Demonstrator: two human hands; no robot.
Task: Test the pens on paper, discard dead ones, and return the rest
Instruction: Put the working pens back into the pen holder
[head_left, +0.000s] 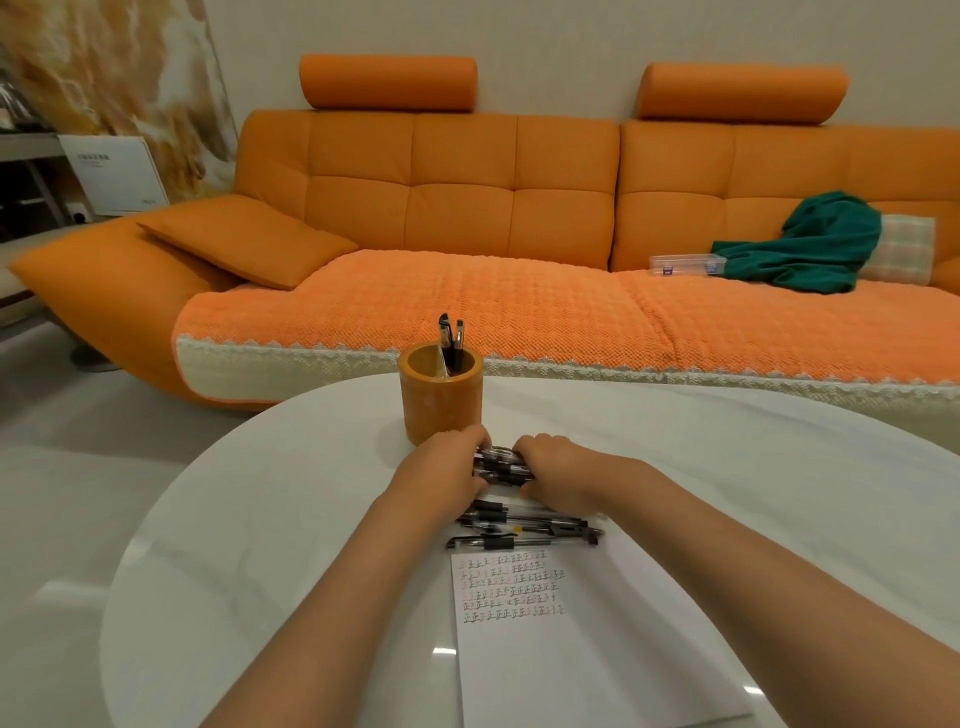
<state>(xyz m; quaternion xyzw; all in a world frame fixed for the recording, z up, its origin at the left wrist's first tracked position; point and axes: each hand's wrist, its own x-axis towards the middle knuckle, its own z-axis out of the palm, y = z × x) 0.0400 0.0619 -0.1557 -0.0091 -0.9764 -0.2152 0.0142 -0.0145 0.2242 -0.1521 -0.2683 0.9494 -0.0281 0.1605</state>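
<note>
Both hands clenched on one bundle of pens (501, 464) on the table (260, 519): my left hand (441, 475) at its 9 o'clock end, right hand (556, 462) at 3. Holder (440, 402) at 11 o'clock, two pens inside. Loose pens (524, 527) at 6 o'clock, on the paper (571, 654).

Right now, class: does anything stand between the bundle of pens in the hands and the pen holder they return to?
Nothing visible does. Both hands, left hand and right hand, grip the bundle of pens just in front of the pen holder, whose open top holds only two pens.
</note>
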